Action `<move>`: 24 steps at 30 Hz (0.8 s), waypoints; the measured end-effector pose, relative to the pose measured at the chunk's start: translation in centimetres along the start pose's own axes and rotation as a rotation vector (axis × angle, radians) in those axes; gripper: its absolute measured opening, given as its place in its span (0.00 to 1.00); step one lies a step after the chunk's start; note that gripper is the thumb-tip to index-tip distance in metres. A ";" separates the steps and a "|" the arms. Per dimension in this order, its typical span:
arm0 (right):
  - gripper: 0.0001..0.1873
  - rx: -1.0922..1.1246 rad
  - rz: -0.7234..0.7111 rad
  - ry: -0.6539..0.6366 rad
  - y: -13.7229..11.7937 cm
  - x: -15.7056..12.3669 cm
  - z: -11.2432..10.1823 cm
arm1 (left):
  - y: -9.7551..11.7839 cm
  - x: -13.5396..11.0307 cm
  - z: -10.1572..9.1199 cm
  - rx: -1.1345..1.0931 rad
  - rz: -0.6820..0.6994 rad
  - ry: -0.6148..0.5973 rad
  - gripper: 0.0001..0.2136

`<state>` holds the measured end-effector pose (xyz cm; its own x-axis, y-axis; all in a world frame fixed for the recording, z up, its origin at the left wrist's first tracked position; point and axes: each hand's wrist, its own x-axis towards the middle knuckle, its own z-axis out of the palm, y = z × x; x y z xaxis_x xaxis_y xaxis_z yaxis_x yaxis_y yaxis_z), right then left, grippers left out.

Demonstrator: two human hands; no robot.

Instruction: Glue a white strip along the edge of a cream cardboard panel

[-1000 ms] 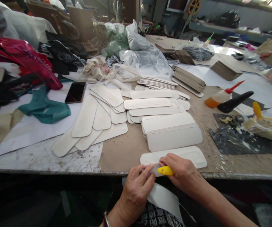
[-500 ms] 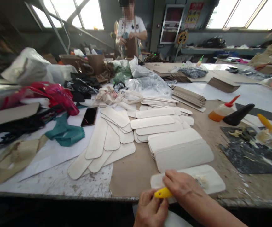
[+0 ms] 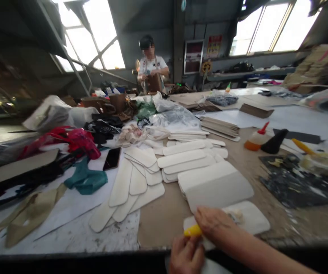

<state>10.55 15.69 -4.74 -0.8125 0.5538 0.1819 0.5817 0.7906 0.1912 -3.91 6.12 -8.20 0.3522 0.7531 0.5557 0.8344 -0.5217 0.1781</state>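
Your right hand [image 3: 213, 224] pinching the yellow tool [image 3: 192, 230] over the white panel [image 3: 249, 220], left hand [image 3: 187, 254] curled below, risks smearing glue past the edge.

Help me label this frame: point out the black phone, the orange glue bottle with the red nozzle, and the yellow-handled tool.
black phone [image 3: 112, 158], head view, middle of its dark screen
orange glue bottle with the red nozzle [image 3: 254, 143], head view, on its body
yellow-handled tool [image 3: 192, 230], head view, on the yellow handle
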 end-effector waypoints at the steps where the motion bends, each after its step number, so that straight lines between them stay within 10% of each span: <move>1: 0.11 -0.019 0.039 -0.049 0.5 0.0 -1.0 | 0.1 -0.2 0.2 -0.039 -0.017 0.042 0.10; 9: 0.03 0.017 0.339 -0.166 5.7 -4.4 -6.0 | 0.1 -0.6 0.2 -0.144 -0.045 0.045 0.10; 24: 0.11 0.234 0.428 -0.078 5.9 -11.0 -2.9 | 0.7 1.4 -0.3 -0.015 -0.067 -0.195 0.08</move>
<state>23.03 13.55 -2.80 -0.5081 0.8525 0.1228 0.8470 0.5205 -0.1085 -2.98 6.69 -7.04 0.3730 0.8488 0.3747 0.8526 -0.4729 0.2224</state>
